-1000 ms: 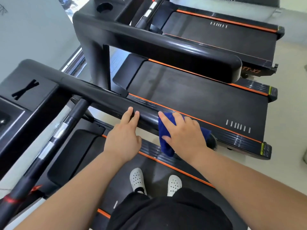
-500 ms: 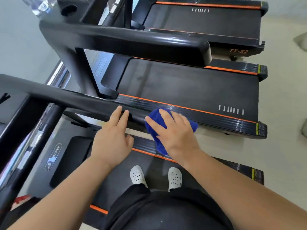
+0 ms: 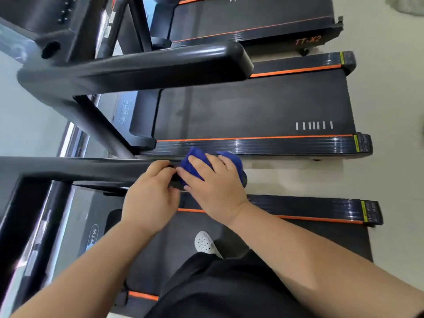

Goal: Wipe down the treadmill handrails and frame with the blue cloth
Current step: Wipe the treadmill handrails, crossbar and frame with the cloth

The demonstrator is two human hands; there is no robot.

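A pale floor [image 3: 390, 106] carries a row of black treadmills with orange stripes. The person stands on the belt [image 3: 160, 244] of the nearest one, with one white shoe [image 3: 205, 245] showing. That treadmill's handrail [image 3: 80, 167] runs in from the left and ends under both hands. The blue cloth [image 3: 195, 158] is bunched over the rail's end. The right hand [image 3: 215, 185] lies on top of it, fingers spread and only lightly bent, pressing it down onto the rail. Just beside it, almost touching, the left hand [image 3: 149, 195] holds the bare rail, fingers curled over the top and thumb low on the near side. The next treadmill [image 3: 252, 111] lies beyond.
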